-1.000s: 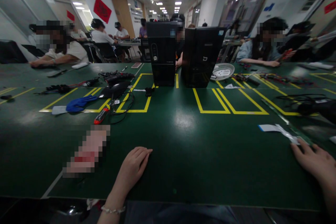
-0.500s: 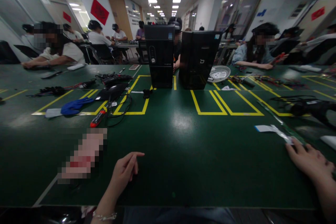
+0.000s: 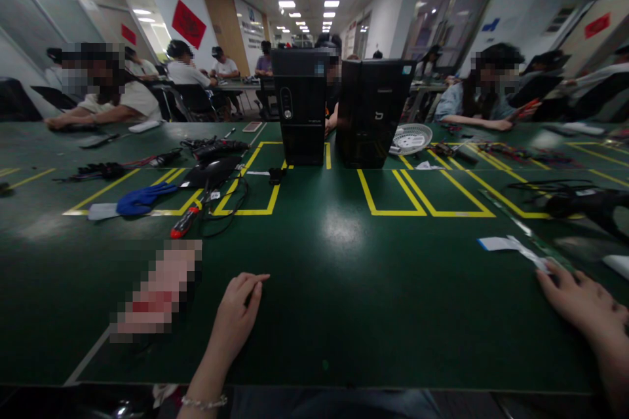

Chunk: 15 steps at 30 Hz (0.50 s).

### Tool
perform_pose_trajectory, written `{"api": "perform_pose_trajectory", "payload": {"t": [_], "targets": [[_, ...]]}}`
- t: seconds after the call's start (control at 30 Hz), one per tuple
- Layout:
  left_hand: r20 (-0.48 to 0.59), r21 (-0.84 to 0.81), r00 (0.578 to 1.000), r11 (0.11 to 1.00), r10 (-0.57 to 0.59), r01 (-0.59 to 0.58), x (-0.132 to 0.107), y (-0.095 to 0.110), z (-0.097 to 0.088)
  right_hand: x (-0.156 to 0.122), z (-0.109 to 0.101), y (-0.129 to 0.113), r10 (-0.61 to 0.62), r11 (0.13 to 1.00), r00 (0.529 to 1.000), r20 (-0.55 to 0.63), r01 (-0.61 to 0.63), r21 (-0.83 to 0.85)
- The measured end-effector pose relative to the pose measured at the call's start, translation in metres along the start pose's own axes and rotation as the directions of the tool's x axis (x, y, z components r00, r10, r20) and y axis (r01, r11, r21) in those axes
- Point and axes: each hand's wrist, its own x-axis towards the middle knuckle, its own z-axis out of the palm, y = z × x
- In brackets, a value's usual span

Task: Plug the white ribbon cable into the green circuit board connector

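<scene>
My left hand [image 3: 240, 309] is over the near part of the green table [image 3: 373, 327], its forefinger stretched out and nothing in it. Far to the right, my right hand [image 3: 580, 294] lies with its fingers spread. Its fingertips are at the near end of a white flat ribbon cable [image 3: 498, 244] with a blue tip; whether they press on it I cannot tell. To the left of my left hand, a pixelated patch [image 3: 162, 288] hides an object. A screwdriver with a red and black handle [image 3: 185, 221] lies beyond that patch.
Two black computer towers [image 3: 302, 108] stand mid-table, with a white round basket [image 3: 411, 139] beside them. Left lie a blue glove [image 3: 145, 200] and a black computer mouse [image 3: 209, 172]. Black cables [image 3: 584, 200] lie at right. Yellow tape [image 3: 398, 212] marks the table. People sit beyond.
My left hand has turned more palm-down and shifted slightly forward. My right hand stays by the ribbon cable. The view has shifted very slightly.
</scene>
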Motion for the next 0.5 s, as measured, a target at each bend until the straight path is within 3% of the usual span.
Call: {"api": "perform_pose_trajectory", "payload": {"t": [0.1,0.23,0.5], "targets": [[0.002,0.066,0.999,0.996,0.054,-0.054,0.001,-0.001,0.002,-0.002,-0.007,-0.006,0.149,0.981,0.981,0.123,-0.163,0.109],[0.019,0.109,0.995,0.989,0.097,-0.099,0.002,0.000,0.005,-0.005,-0.020,-0.016,0.159,0.968,0.968,0.194,-0.191,0.161],[0.061,0.157,0.993,0.982,0.097,-0.106,0.000,-0.004,0.008,-0.021,-0.034,-0.030,0.170,0.964,0.976,0.136,-0.194,0.181]]}}
